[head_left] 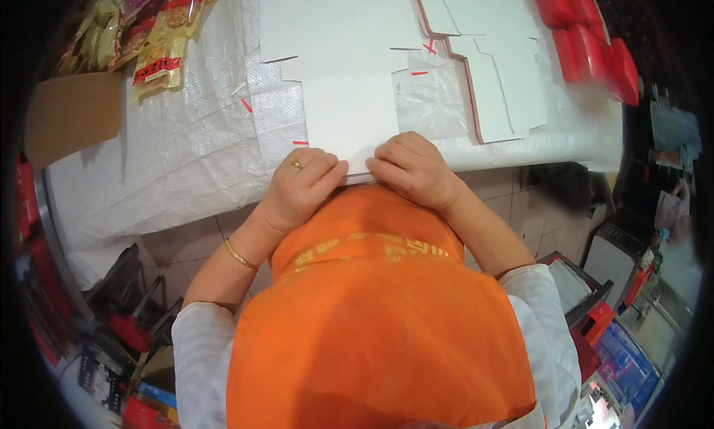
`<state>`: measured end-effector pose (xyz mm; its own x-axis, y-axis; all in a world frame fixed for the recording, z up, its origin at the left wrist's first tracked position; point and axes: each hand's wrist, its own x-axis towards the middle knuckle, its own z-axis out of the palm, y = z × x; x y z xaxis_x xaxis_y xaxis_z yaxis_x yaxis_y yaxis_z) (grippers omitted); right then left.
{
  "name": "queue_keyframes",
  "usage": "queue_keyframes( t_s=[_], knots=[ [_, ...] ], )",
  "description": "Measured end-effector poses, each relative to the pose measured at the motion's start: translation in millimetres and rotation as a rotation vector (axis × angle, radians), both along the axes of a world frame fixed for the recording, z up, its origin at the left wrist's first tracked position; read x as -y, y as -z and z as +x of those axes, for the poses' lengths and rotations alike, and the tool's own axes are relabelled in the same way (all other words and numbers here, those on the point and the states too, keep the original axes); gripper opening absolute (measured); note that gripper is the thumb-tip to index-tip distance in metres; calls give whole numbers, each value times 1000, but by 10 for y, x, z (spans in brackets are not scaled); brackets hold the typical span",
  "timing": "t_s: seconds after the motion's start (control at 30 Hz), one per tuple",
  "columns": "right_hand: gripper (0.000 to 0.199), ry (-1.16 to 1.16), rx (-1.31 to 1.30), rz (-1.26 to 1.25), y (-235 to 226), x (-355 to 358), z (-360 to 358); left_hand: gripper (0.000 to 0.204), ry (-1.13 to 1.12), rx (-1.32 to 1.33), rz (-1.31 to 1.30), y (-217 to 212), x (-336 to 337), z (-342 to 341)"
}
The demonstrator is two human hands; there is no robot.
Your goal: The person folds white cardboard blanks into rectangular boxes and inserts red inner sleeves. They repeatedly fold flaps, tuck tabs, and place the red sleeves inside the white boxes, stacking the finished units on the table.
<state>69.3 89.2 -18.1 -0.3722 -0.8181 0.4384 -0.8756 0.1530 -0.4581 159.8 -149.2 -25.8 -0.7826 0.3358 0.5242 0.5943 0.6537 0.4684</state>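
Two hands are pressing one flat white carton blank at the table's near edge.

Your left hand point(301, 187) and right hand point(413, 168) are curling their fingers together, knuckles up, bearing down on the smooth die-cut cardboard blank point(346, 94) that is lying on the woven white table cover point(186, 146). Beyond, more flat blanks point(498, 79) are lying by glossy red boxes point(587, 42); crinkly snack packets point(149, 34) are heaping far left.

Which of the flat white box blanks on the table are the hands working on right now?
The near central blank: left hand and right hand press its near edge. The other blank lies untouched to the right.
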Motion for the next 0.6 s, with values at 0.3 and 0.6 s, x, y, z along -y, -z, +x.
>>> queue_keyframes(
  t_s=[0.3, 0.6],
  knots=[
    [17, 85, 99, 133, -6, -31, 33, 25, -60, 101, -5, -24, -40, 5],
    [11, 249, 604, 287, -297, 160, -150, 14, -157, 501, 86, -217, -21, -124]
  ],
)
